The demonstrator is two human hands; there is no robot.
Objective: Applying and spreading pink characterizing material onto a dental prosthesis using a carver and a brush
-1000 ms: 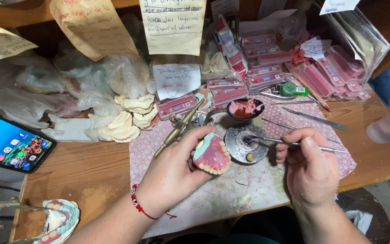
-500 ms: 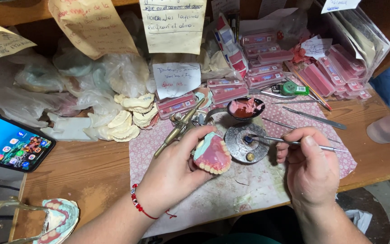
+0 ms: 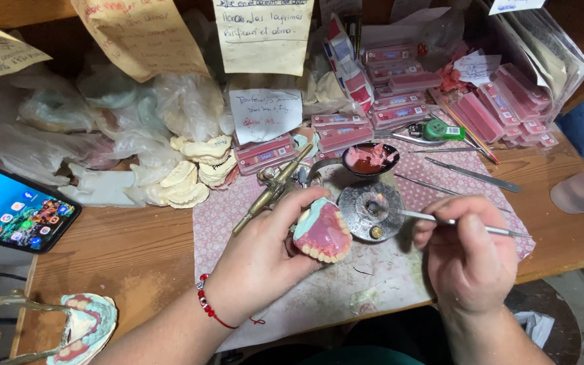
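While the left hand [image 3: 265, 253] holds a pink denture [image 3: 324, 233] near the middle of the frame, its grip is closed around the piece, thumb along the upper edge and fingers underneath, with the teeth facing down toward the lower edge of the picture. A red bead bracelet [image 3: 205, 305] circles that wrist. The right hand [image 3: 468, 260], right of centre, has its grip pinched shut on a thin metal tool [image 3: 441, 220] that runs from right to left; the tool's tip sits at the small flame on a round metal burner [image 3: 372, 209], just right of the denture. Just above the burner lies a dark spoon-like dish [image 3: 370, 159] holding pink wax. A brass-coloured torch [image 3: 272, 189] lies slanting, upper left of the denture, on the patterned cloth [image 3: 407, 270] that covers the middle of the wooden bench [image 3: 123, 250]. More slim instruments [image 3: 471, 174] lie on the cloth to the upper right. Stacks of pink boxes [image 3: 400, 101] fill the upper right, plaster casts [image 3: 187, 176] and plastic bags [image 3: 103, 115] the upper left, and paper notes [image 3: 263, 34] hang along the top. A lit phone [image 3: 15, 209] rests at the left edge, and another denture on a metal frame [image 3: 82, 328] sits in the lower left corner.
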